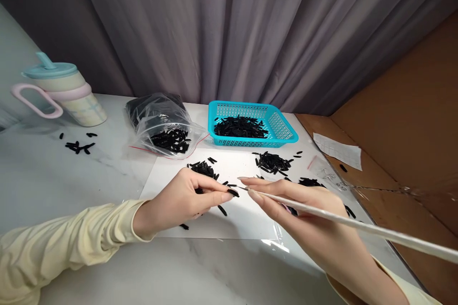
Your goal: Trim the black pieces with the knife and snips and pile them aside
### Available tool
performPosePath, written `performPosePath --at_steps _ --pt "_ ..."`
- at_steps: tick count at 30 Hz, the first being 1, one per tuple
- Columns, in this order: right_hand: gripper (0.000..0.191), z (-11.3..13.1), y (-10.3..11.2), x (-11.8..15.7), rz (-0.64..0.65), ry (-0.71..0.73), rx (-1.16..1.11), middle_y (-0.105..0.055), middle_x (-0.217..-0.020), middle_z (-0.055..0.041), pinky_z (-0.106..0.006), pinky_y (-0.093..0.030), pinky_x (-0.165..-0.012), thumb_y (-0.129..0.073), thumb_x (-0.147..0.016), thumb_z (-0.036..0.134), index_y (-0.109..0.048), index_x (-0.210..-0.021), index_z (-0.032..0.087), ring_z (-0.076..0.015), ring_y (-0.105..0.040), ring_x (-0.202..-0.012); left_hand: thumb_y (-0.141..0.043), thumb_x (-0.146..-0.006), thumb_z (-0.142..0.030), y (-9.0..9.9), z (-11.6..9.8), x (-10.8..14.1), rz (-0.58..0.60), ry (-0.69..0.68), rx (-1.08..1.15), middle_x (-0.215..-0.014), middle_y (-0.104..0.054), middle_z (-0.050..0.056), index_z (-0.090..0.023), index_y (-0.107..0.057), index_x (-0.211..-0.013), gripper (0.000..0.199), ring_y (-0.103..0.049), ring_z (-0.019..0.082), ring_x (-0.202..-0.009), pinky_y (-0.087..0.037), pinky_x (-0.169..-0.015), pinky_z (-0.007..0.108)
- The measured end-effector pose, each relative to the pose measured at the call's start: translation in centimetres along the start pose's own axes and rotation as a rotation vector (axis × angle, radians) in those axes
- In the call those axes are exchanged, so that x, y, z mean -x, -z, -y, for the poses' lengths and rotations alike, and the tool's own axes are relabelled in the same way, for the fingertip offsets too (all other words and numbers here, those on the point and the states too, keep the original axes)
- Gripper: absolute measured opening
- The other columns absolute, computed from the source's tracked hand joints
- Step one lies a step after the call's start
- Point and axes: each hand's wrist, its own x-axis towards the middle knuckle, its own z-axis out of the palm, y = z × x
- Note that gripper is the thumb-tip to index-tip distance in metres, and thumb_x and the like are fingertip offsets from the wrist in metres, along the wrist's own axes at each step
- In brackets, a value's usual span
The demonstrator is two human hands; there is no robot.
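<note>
Black strip [234, 193], pinched by the left hand [184, 195], points lengthwise rightward, slanting down; right hand [324, 199] pinches white rod [393, 234].

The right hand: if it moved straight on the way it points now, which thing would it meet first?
Most likely the black piece held by the left hand, just beyond the tip of the white stick; exact depth is unclear.

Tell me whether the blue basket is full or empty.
Neither: the blue basket is partly filled. Black pieces lie heaped toward its left side, while its right end is bare.
</note>
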Motion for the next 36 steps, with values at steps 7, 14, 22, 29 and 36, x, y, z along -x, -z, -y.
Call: performPosePath --at_steps 7,14,22,29,36 --pt "0.014 0.0 -0.2 -0.1 0.101 -0.124 -0.181 -0.073 -0.091 0.0041 -0.010 -0.055 -0.068 -0.063 -0.082 0.017 -0.072 -0.078 0.027 -0.0124 -0.069 -0.084 -0.059 -0.078 -0.027 -0.1 0.1 0.2 0.017 -0.011 0.033 -0.038 -0.035 -0.007 -0.010 -0.074 -0.083 0.024 -0.026 0.004 -0.037 -0.020 -0.034 0.017" --pt "0.016 0.1 -0.3 0.0 0.093 -0.062 -0.148 -0.073 -0.091 0.0033 -0.011 -0.055 -0.070 -0.061 -0.082 0.013 -0.072 -0.081 0.025 -0.0119 -0.069 -0.084 -0.058 -0.079 -0.027 0.0 0.2 0.2 0.023 -0.033 0.036 -0.038 -0.033 -0.007 -0.010 -0.073 -0.078 0.022 -0.025 0.004 -0.037 -0.020 -0.034 0.017" --pt "0.015 0.4 -2.1 1.0 -0.014 0.130 0.032 -0.070 -0.099 -0.0056 -0.015 -0.053 -0.079 -0.055 -0.082 0.003 -0.063 -0.083 0.016 -0.0119 -0.067 -0.086 -0.057 -0.079 -0.028 -0.1 0.1 0.2 0.008 -0.004 0.030 -0.037 -0.031 -0.008 -0.011 -0.070 -0.071 0.023 -0.023 0.003 -0.035 -0.018 -0.034 0.018" --pt "0.020 -0.9 -4.8 1.6 -0.221 0.486 0.205 -0.066 -0.091 -0.0159 -0.031 -0.057 -0.072 -0.053 -0.078 -0.007 -0.052 -0.086 0.012 -0.0210 -0.065 -0.085 -0.056 -0.078 -0.029 -0.1 0.7 0.1 -0.004 0.023 0.051 -0.035 -0.033 -0.008 -0.011 -0.069 -0.072 0.023 -0.025 0.004 -0.034 -0.020 -0.035 0.018" --pt "0.022 -1.1 -4.7 2.1 -0.116 0.468 0.245 -0.062 -0.102 -0.0193 -0.041 -0.056 -0.080 -0.047 -0.081 -0.004 -0.049 -0.098 0.010 -0.0258 -0.060 -0.098 -0.057 -0.079 -0.036 0.0 1.1 0.1 0.010 0.059 0.079 -0.038 -0.033 -0.008 -0.011 -0.069 -0.076 0.028 -0.026 0.005 -0.036 -0.021 -0.036 0.019"
